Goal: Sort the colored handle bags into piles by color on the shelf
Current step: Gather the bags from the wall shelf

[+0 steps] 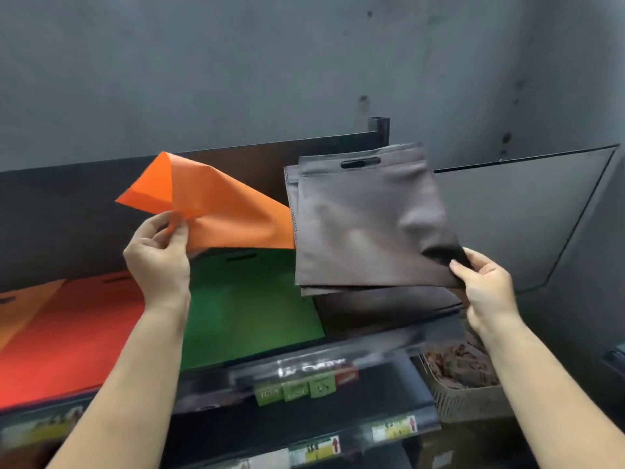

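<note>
Orange bag (216,211) hangs pinched by the left hand (159,255), above the green pile (250,299); its matching orange pile (23,309) lies far left. Right hand (483,286) grips the grey bags (368,225).

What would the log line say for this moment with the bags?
left hand: pinches orange bag | right hand: grips grey bags | shelf: green pile, red pile | step: sorting

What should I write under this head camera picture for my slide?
Left hand pinches an orange bag, right hand holds grey bags, above green and red piles.
</note>
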The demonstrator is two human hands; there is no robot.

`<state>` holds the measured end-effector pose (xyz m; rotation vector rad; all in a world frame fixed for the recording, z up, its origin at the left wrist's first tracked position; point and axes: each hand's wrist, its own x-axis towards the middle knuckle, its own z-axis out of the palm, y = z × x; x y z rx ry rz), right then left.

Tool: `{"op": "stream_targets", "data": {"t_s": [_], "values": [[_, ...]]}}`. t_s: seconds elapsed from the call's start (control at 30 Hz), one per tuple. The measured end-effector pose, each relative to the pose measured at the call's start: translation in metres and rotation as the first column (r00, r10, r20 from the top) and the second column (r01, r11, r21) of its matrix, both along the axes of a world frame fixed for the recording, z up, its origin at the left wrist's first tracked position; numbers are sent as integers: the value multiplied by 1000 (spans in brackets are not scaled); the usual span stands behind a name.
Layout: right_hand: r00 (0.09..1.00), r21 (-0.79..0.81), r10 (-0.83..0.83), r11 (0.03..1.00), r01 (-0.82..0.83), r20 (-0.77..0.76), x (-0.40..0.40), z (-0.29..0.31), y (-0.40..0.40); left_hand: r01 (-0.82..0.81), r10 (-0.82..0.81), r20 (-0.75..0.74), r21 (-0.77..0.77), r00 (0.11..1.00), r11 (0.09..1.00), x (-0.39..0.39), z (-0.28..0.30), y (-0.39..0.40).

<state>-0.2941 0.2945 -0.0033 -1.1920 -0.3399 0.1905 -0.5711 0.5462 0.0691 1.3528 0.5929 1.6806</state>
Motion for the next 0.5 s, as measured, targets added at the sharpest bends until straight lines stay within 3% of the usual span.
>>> {"op": "stream_targets", "data": {"t_s": [0.17,0.33,0.5], "values": [[996,-319,-30,946,58,89,12,-19,2,-43,40,-94,-36,995,998,-25,-23,14],[976,-669,74,739,83,203,26,-23,1,-100,93,-157,-39,983,994,-37,-42,8],[965,-793,109,596,130,240,28,-15,0,-185,174,-177,-43,969,982,-48,-50,-13]]}}
